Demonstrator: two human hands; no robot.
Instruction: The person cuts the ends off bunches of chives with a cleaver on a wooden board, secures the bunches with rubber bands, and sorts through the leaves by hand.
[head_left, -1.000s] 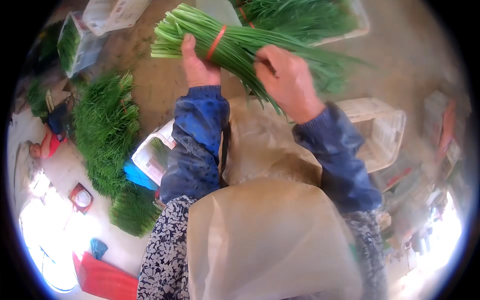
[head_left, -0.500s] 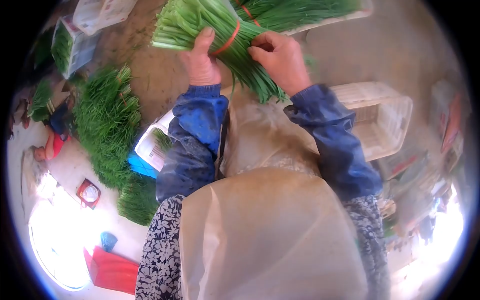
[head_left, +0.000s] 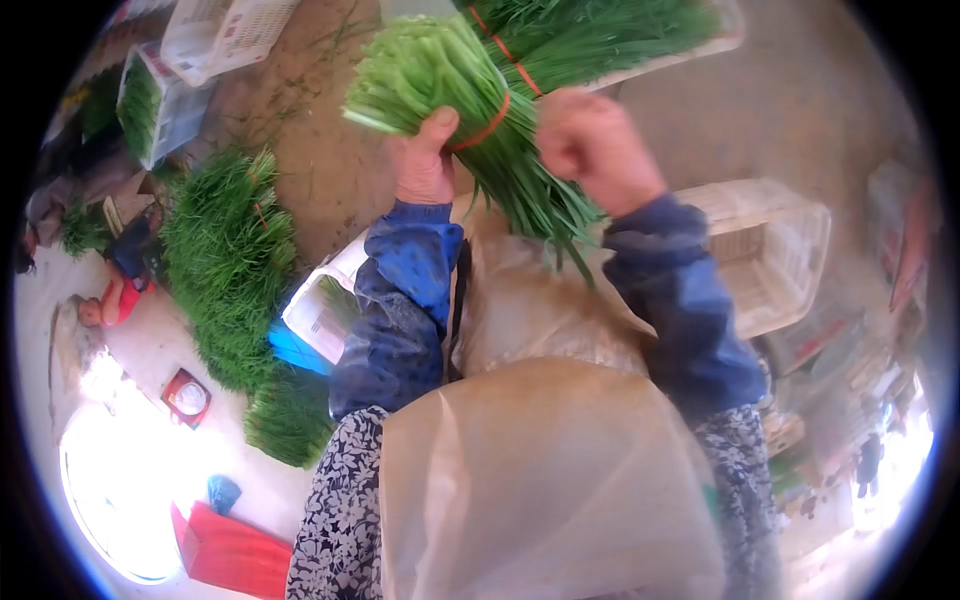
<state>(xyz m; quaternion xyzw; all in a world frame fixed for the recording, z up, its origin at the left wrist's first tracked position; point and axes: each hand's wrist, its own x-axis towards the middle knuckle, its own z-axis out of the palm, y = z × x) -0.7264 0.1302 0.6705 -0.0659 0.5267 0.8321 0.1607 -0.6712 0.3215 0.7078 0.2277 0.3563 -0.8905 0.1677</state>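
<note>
A bundle of long green stalks, with an orange band round it, is held up in front of me. Its pale cut ends face left and its leaves hang down to the right. My left hand is wrapped round the bundle from below, thumb on top, left of the band. My right hand is at the leaves just right of the band, slightly blurred, with its fingers curled closed; what they hold, if anything, is hidden.
Banded greens lie in a light crate at the top. An overturned white crate is at right. A large heap of greens lies at left, with white crates above it. A person's arm shows far left.
The bundle's cut ends have turned more towards me, and its leaves now hang lower. My right hand has moved along the leaves and stays closed; my left hand keeps its hold.
</note>
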